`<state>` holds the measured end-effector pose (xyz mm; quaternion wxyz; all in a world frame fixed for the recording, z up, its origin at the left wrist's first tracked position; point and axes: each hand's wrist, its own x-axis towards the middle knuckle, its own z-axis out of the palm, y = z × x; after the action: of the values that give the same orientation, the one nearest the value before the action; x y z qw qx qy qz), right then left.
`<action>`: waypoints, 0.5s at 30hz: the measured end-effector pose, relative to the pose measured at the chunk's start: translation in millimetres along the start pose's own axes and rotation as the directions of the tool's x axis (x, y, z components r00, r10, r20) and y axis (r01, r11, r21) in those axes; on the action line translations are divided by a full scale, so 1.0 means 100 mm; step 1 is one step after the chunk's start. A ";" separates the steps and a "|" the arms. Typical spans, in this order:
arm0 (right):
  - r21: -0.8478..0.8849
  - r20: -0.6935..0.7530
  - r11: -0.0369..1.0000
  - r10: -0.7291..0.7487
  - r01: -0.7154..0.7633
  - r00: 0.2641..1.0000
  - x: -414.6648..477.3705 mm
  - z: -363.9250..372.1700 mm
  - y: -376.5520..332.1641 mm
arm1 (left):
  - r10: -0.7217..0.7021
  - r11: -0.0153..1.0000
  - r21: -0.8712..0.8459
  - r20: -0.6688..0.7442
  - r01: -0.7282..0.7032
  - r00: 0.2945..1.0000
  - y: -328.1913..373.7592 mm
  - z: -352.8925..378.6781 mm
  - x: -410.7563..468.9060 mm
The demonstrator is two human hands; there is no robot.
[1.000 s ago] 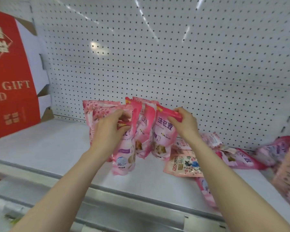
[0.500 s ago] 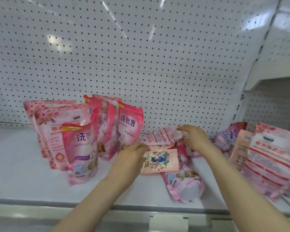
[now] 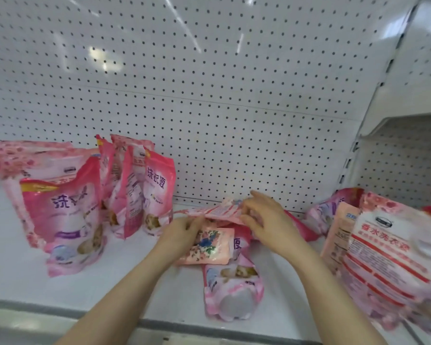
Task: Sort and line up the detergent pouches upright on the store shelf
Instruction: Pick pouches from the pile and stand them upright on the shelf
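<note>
Broadly, a white perforated metal back panel (image 3: pixel 209 83) rises behind everything, and a white shelf board (image 3: pixel 23 265) runs under it. A peach plastic pouch with a blue-and-pink flower print (image 3: pixel 209 247) lies flat near the middle of the shelf, and all places below are told from it.

Far to its right a large pale-pink pouch with red stripes and red lettering (image 3: pixel 388 247) leans toward the camera, blurred at its lower edge. Behind that one, still to the right of the peach pouch, a purple-and-pink pouch (image 3: pixel 326 212) sits against the back panel.

Well to the left of the peach pouch a group stands upright. A wide rose-print pouch (image 3: pixel 35 160) stands at the back of it, and a bright pink pouch with purple characters (image 3: pixel 65 220) stands in front. Several narrow pink pouches (image 3: pixel 157 192) are packed side by side on the side nearest the peach pouch.

Just in front of it, partly under it, a pink pouch with a pale rounded base (image 3: pixel 232 290) lies flat, its base toward the shelf's front edge.

Just behind and above it, a thin pink-and-white striped pouch (image 3: pixel 222 210) is held roughly level between both hands. The left hand (image 3: pixel 182 232) rests over the peach pouch's upper left corner, and its curled fingers pinch the striped pouch's left end. The right hand (image 3: pixel 266 220) curls its fingers over the right end, gripping it.
</note>
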<state>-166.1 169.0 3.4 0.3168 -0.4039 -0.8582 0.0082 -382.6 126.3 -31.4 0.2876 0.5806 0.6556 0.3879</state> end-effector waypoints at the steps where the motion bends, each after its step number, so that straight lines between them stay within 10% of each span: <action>1: 0.031 0.080 0.999 0.014 -0.017 0.997 -0.09 -0.02 -0.06 | -0.076 0.989 -0.129 0.028 0.079 0.997 0.06 0.03 0.05; 5: 0.284 0.258 0.917 0.208 -0.280 0.944 -0.30 -0.08 -0.09 | -0.210 0.896 -0.394 0.036 0.207 0.977 0.13 0.23 0.27; 8: 0.475 0.137 0.791 0.367 -0.386 0.920 -0.28 -0.08 0.09 | -0.235 0.869 -0.460 -0.055 0.184 0.970 0.26 0.34 0.30; 15: 0.531 -0.119 0.779 0.458 -0.333 0.881 -0.18 -0.15 0.30 | 0.167 0.857 -0.413 -0.343 -0.308 0.925 0.75 0.05 -0.14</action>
<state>-128.8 173.5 -2.7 0.5023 -0.4790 -0.6767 0.2458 -336.0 115.0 28.1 0.2650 0.5087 0.5030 0.6465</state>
